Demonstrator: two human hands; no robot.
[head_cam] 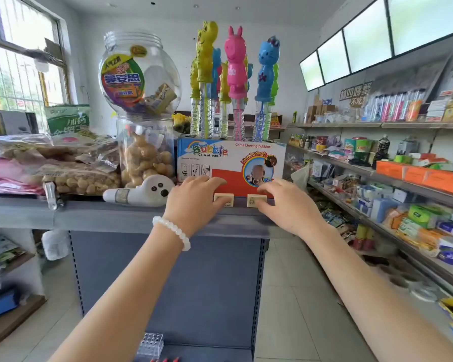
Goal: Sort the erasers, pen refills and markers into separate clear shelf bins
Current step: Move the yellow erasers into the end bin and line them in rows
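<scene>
1. Landmark: bubble box, standing on the grey shelf top, with animal-headed wands stuck upright in its top.
2. Left eraser: small cream block on the shelf top, just in front of the box's lower edge, left of its middle.
3. Right eraser: same cream block with a small print on its face, just in front of the box, right of the left eraser, with a small gap between them.
4. Left hand: palm down in front of the box's left half, fingers curled over the left eraser and touching it; a real pinch — cannot tell. White bead bracelet on the wrist.
5. Right hand: palm down in front of the box's right half, fingers bent onto the right eraser, thumb at its near side; grip or only touch — cannot tell.
6. White seal-shaped toy: lying on the shelf top just left of the box, near the left hand.
7. Clear tub of tan snacks: touching or just beside the box's left side; round candy jar stacked on it.
8. Bagged snacks: further left of the box, piled.
9. Clear bin: well below the box, at the bottom edge, partly cut off; red tips beside it, too little showing to name.
10. Stocked wall shelves: right of the box, across the aisle.
</scene>
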